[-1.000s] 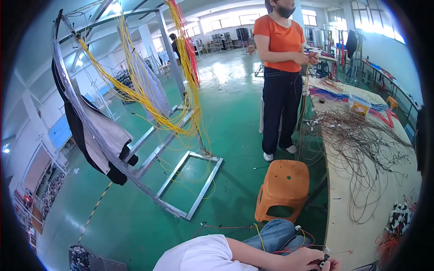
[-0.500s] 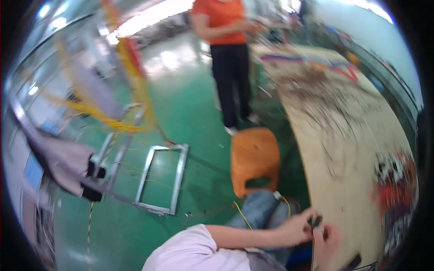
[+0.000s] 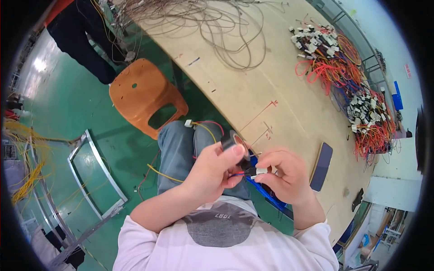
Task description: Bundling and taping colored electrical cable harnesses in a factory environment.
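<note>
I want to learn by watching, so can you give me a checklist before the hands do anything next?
1. Tape roll held in the left hand: ok.
2. White connector pinched by the right hand: ok.
3. Black wrap beside the connector smooth and tight: cannot tell, too small.
4. Lap free of loose wires: not ok, a yellow wire crosses the jeans.
5. Phone apart from both hands: ok.

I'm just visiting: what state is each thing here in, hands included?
Left hand: closed on the black tape roll.
Right hand: pinching a white plug.
Black tape roll: tilted, its core showing.
White plug: wires leading to it.
Phone: flat on the table, face dark.
Orange stool: upright on the floor.
Brown wires: loose and tangled.
Plug-ended wires: heaped.
</note>
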{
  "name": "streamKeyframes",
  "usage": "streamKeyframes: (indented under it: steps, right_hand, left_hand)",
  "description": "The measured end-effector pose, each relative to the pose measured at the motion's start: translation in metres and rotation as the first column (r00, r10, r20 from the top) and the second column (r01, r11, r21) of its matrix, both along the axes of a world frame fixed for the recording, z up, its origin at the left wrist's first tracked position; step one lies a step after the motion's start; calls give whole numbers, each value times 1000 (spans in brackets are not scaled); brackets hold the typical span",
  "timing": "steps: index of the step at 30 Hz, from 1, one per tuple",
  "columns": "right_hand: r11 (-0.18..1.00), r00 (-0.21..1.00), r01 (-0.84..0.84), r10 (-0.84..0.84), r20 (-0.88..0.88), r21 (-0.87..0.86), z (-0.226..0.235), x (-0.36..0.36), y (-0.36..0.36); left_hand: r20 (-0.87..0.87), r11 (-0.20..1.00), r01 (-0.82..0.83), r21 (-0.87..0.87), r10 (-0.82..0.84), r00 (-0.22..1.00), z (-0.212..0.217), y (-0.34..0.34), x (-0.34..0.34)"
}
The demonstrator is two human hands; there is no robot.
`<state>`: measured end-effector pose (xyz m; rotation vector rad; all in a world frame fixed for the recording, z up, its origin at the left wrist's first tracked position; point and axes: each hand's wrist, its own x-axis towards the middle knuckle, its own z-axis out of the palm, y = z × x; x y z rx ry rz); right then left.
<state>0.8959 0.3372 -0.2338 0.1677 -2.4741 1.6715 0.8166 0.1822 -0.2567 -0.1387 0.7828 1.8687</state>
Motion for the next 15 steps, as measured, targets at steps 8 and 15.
streamKeyframes:
  steps: [8,15]
  right_hand:
    - [936,955,93,12,295,-339,0,-1,-9]
    - [857,812,113,211,544,-503,20,-19,2]
  left_hand:
    - [-84,991,-136,-17,134,987,6,-18,4]
    - [-767,994,-36,103,103,633,-4,-29,1]
